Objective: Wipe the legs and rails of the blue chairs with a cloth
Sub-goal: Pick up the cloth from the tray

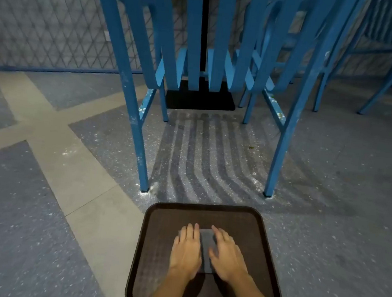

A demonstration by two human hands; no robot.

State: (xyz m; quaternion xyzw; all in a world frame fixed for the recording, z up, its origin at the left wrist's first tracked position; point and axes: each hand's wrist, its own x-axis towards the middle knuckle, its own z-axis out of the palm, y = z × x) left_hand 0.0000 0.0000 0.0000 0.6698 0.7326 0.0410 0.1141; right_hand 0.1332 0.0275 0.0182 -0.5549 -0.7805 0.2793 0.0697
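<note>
Head view: the blue chair [211, 78] is seen standing on the speckled floor [38, 229], its legs and rails dusty and not yet wiped. Just in front of it, a dark tray [267, 263] is placed on the floor. A folded grey cloth [205, 247] is laid flat on the tray. It is pressed by the left hand [186, 250] and right hand [226, 256], fingers extended and slightly spread. Preparation is judged to be in hand; next, the cloth must be gripped and carried to the nearest leg.
</note>
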